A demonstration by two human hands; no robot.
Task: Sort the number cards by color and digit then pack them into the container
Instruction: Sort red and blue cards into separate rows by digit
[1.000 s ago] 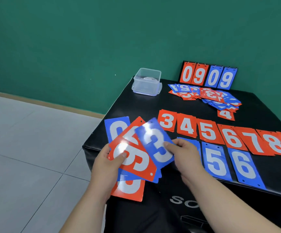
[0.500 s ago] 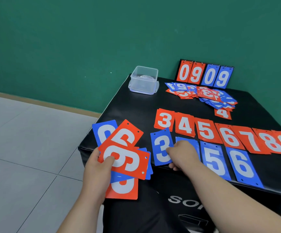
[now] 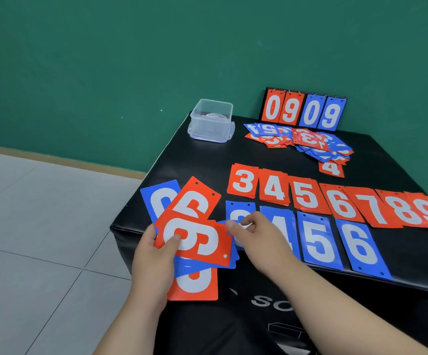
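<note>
My left hand (image 3: 151, 260) grips a fan of red and blue number cards (image 3: 192, 239) at the table's front left corner, thumb pressed on the top red card. My right hand (image 3: 256, 237) lies with loosely curled fingers over a blue 3 card (image 3: 238, 210) flat on the table, its fingertips at the fan's right edge. Next to that card lie the blue 4 (image 3: 282, 221), 5 (image 3: 319, 242) and 6 (image 3: 359, 247). Behind them runs a row of red piles (image 3: 307, 196) from 3 to 9. The clear plastic container (image 3: 211, 121) stands at the back left.
A loose heap of mixed cards (image 3: 307, 142) lies at the back, in front of a flip scoreboard (image 3: 304, 110) showing 09 09. The black padded table (image 3: 182, 155) ends just left of my hands, with tiled floor (image 3: 41, 226) below. A green wall stands behind.
My right hand took the blue 3 from the fan, laid it on the table left of the blue 4, and now moves back toward the fan.
</note>
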